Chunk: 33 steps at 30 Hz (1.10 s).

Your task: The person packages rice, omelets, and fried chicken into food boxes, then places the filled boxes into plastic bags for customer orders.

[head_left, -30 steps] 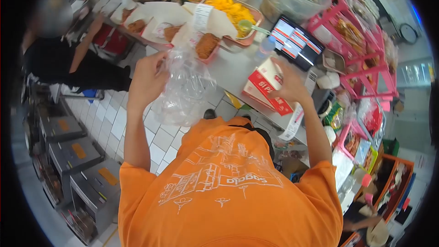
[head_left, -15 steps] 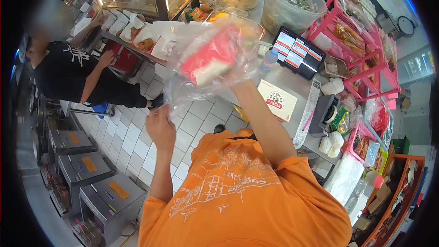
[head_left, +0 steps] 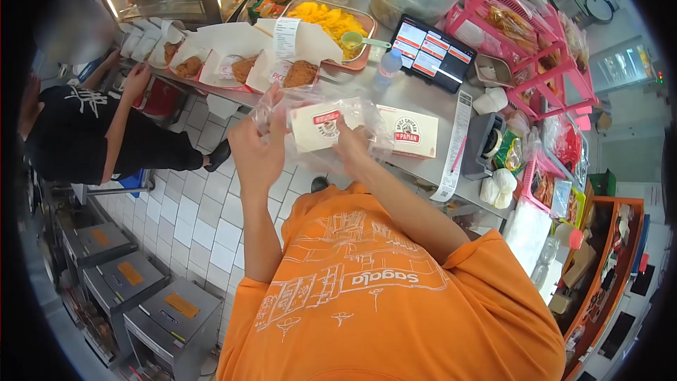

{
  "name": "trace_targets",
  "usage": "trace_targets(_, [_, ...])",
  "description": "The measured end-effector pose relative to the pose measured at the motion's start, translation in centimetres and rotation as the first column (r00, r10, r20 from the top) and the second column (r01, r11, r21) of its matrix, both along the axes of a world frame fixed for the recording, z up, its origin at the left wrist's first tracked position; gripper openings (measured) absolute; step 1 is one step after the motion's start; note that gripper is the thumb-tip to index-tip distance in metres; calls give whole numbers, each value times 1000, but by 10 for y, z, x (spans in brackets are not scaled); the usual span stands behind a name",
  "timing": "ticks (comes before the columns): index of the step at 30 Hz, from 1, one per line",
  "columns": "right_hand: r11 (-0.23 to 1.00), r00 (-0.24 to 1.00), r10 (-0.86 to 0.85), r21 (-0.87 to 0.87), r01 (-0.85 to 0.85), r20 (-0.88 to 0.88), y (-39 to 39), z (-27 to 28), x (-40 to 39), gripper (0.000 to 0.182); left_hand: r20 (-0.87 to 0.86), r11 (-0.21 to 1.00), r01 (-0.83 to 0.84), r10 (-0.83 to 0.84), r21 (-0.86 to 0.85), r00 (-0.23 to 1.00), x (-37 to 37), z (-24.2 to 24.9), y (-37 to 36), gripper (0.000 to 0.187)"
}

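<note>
A cream food box with a red-and-black logo (head_left: 310, 138) lies inside a clear plastic bag (head_left: 377, 116), held in front of my body at the counter's edge. My right hand (head_left: 351, 144) grips the box through the bag, thumb on the printed top. At the box's left, my left hand (head_left: 255, 149) has its fingers closed on the bag's edge. A second cream box with the same logo (head_left: 415, 130) stands on the counter, just right of the bagged one.
Open boxes with fried chicken (head_left: 302, 74) line the counter, one with a receipt (head_left: 285, 37). A tray of yellow pieces (head_left: 324, 21), a bottle (head_left: 387, 69) and a tablet (head_left: 431, 53) stand behind. At left, a co-worker (head_left: 77, 127) reaches toward the boxes.
The bagged box has come lower and nearer my body, and its logo side now faces up instead of the red side. My left hand has moved up close to it.
</note>
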State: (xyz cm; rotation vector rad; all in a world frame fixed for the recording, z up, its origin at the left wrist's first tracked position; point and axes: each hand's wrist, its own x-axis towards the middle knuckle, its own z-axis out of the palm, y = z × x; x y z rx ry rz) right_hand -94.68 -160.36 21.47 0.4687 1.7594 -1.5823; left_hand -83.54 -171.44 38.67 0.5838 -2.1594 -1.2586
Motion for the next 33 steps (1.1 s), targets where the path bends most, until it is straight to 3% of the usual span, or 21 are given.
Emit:
trace_targets(2, [936,930,335,-59,-347,-154,22,-51,-24,78,222,984,-70,107,-166,969,-8,-4,-14,46])
trace_targets(3, [840,807,543,154,-521,-231,29,-24,-27,78,285,973,-76,138,-216,949,-10,-6,-21,50])
trace_targets(5, [467,428,878,569,-677,-212,41,71,-26,80,250,984,-32,76,-176,965,-11,-13,-34,58])
trace_targets(7, [377,414,893,791,-482,-174,50,80,-56,81,108,986,-20,38,-164,993,-12,-16,-46,54])
trace_targets(8, [414,338,897,811,-414,-285,62,54,-90,84,63,980,-3,16,-201,998,-17,-16,-47,50])
trace_targets(9, [415,444,879,735,-536,-172,66,80,-112,85,19,971,12,-8,-239,1000,-21,-16,-48,47])
trace_targets(11, [266,304,945,818,-510,-118,66,69,-146,82,-9,919,44,-51,-392,999,-35,-14,-34,38])
trace_targets(12, [193,234,968,852,-486,-85,68,62,-156,81,60,956,61,-46,-287,997,-38,-13,-30,36])
trace_targets(14, [214,60,975,829,-517,-214,76,61,-158,72,196,995,77,-62,-70,979,-47,-11,-26,31])
trace_targets(16, [203,-87,940,746,-635,-330,91,101,-128,70,33,1000,21,-21,-1,999,-47,-4,-20,18])
trace_targets(17, [384,162,873,441,-811,-460,106,142,-107,65,-40,999,-4,6,46,999,-46,-3,-17,12])
trace_targets(18, [519,423,767,80,-851,-483,126,174,-97,60,-48,998,-15,18,64,999,-46,-3,-20,11])
trace_targets(19, [554,358,795,345,-757,-490,152,173,-105,65,-56,996,-31,36,86,998,-45,-4,-25,11])
trace_targets(21, [509,236,861,766,-393,-451,201,152,-124,74,-48,992,-76,81,101,996,-41,-10,-30,10])
trace_targets(23, [464,-8,875,842,-274,-484,200,52,-126,89,-22,990,-119,121,74,992,-40,-16,-30,10])
trace_targets(25, [336,-80,928,912,-234,-363,191,15,-133,104,-13,993,-95,96,72,995,-37,-21,-32,13])
trace_targets(27, [100,3,994,943,-316,-105,176,9,-141,118,24,996,-65,63,61,998,-30,-17,-31,18])
trace_targets(29, [305,69,951,878,-368,-301,200,23,-162,119,89,999,-34,30,43,996,-21,-8,-28,24])
trace_targets(31, [305,157,952,846,-438,-262,217,92,-179,118,109,992,11,-25,128,994,-17,-7,-31,32])
trace_targets(32, [298,67,954,924,-241,-291,232,110,-184,119,119,983,35,-56,179,991,-14,-9,-28,36])
trace_targets(33, [416,283,902,832,-367,-326,207,186,-162,119,97,977,19,-40,211,994,-14,-8,-23,43])
